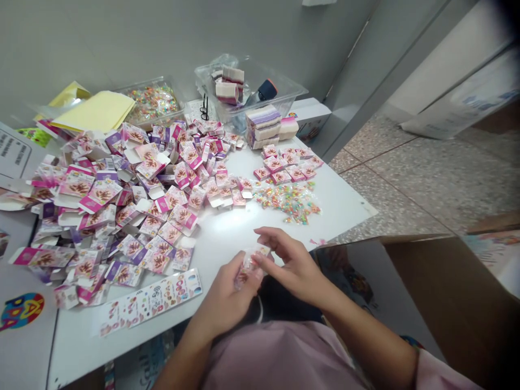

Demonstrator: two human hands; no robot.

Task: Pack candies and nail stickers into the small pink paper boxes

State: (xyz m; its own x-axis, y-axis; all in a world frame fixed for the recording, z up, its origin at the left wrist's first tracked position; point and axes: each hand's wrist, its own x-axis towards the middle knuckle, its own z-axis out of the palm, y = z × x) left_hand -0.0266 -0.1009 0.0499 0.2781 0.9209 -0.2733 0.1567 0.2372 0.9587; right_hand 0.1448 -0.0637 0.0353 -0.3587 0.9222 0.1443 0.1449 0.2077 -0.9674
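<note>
My left hand (227, 298) and my right hand (290, 265) meet at the near edge of the white table (345, 203) and both grip one small pink and white carton (249, 265). A large heap of the same small cartons (134, 195), open and flat, spreads over the table's left and middle. Small clear packets of coloured candy (292, 200) lie just beyond my right hand. A strip of stickers (150, 300) lies to the left of my left hand.
Closed cartons (288, 162) sit in rows at the far right of the table. Behind them stand stacked flat cartons (264, 127), a clear bin (252, 89), a tray of candy (152, 103) and yellow paper (97, 111). A cardboard box (442, 303) stands on the floor at right.
</note>
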